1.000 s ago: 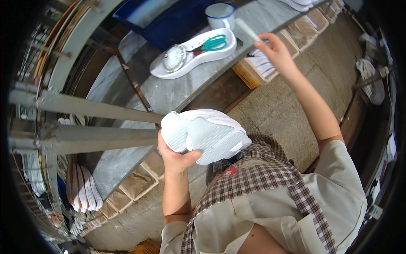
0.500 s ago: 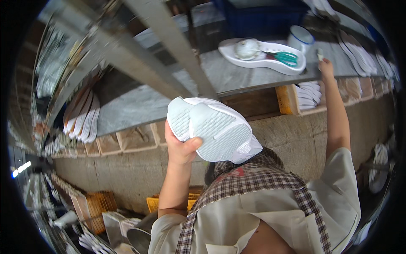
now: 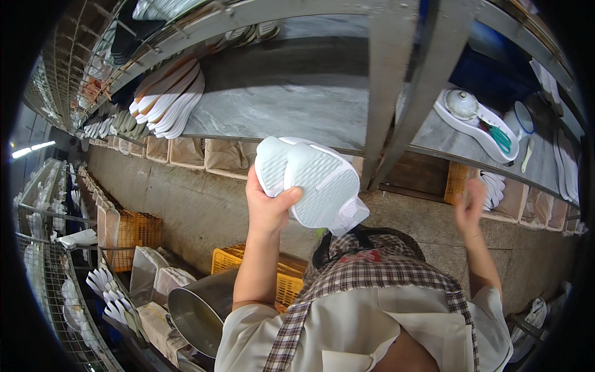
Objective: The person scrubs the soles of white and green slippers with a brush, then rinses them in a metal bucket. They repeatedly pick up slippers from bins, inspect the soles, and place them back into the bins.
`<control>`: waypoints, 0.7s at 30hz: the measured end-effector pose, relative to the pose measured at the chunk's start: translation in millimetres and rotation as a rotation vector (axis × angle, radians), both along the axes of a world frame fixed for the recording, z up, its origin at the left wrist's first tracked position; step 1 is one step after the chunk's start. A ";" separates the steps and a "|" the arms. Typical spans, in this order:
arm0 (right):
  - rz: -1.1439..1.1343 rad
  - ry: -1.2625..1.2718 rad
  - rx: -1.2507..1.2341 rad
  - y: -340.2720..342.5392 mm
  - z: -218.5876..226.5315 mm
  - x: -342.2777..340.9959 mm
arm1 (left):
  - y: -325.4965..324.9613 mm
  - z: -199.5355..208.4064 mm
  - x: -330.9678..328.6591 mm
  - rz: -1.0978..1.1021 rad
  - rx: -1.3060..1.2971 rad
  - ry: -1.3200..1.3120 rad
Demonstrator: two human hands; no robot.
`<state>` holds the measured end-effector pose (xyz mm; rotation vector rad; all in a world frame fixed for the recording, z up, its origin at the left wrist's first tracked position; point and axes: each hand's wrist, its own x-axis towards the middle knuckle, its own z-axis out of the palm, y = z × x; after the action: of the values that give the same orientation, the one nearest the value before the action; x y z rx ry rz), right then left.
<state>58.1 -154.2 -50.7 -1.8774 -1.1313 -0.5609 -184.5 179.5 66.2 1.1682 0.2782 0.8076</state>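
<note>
The left hand (image 3: 268, 203) holds pale soles (image 3: 325, 177), not yet set down; a slim tool (image 3: 527, 156) lies on the worktop (image 3: 437, 135); the blurred right hand (image 3: 471, 203) is unreadable.

I wear a pale cream shirt (image 3: 353, 316) with an open neck and broad, flat collar flaps (image 3: 356, 361). Its short left sleeve (image 3: 248, 328) and short right sleeve (image 3: 493, 319) are plain, the same cream. Over it is my apron (image 3: 384, 276), checked in dark brown and white, with a wide bib and two matching straps running up towards my shoulders. A small red patch (image 3: 370, 255) marks the bib. My left hand (image 3: 271, 201) and slightly blurred right hand (image 3: 471, 204) are bare, like both forearms.
</note>
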 end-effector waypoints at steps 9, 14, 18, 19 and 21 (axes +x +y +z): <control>0.517 0.384 -0.367 207.5 44.2 -140.0 | 71.0 15.3 -1.9 0.184 -0.027 0.111; 0.304 0.719 -0.212 322.5 36.7 -146.6 | 121.8 21.6 56.2 0.157 -0.039 0.072; 0.606 1.410 0.227 378.5 33.9 -96.8 | 172.4 -3.6 113.3 -0.175 -0.279 0.046; 0.623 1.676 0.219 381.5 35.3 -80.6 | 190.4 -11.7 124.5 -0.241 -0.076 0.163; 0.507 1.814 0.260 385.2 37.7 -61.4 | 226.1 -30.4 128.1 -0.268 0.606 0.417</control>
<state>-3.3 231.0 -13.0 -1.0236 -0.1549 1.0888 -56.3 405.6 35.8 1.9044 0.2150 0.4072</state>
